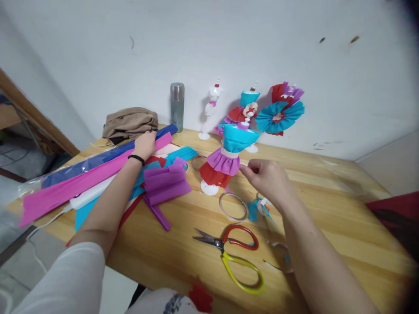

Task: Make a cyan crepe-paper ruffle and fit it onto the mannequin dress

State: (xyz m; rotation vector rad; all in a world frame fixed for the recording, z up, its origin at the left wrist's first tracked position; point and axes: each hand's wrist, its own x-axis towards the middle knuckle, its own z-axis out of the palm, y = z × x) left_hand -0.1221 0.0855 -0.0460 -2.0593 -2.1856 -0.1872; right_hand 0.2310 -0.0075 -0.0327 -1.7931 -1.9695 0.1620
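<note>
My left hand (145, 144) reaches over the paper pile, its fingers curled down onto the pink crepe paper (88, 179) beside a dark blue roll (91, 165); the fingertips are hidden. A small dress form (240, 137) wears a turquoise top, a purple ruffle and a red skirt, and leans right in view on its white round base. Beside the purple ruffle, my right hand (266, 176) has thumb and forefinger pinched together; what lies between them is too small to make out. Purple crepe paper (166, 183) lies folded left of the form.
Scissors (219, 244) with red and yellow handles lie open in front, near a tape ring (234, 207). Against the wall stand a thermos (177, 107), a bare white form (213, 102) and two dressed forms, one with a turquoise rosette (281, 117). A brown cloth (131, 122) sits back left.
</note>
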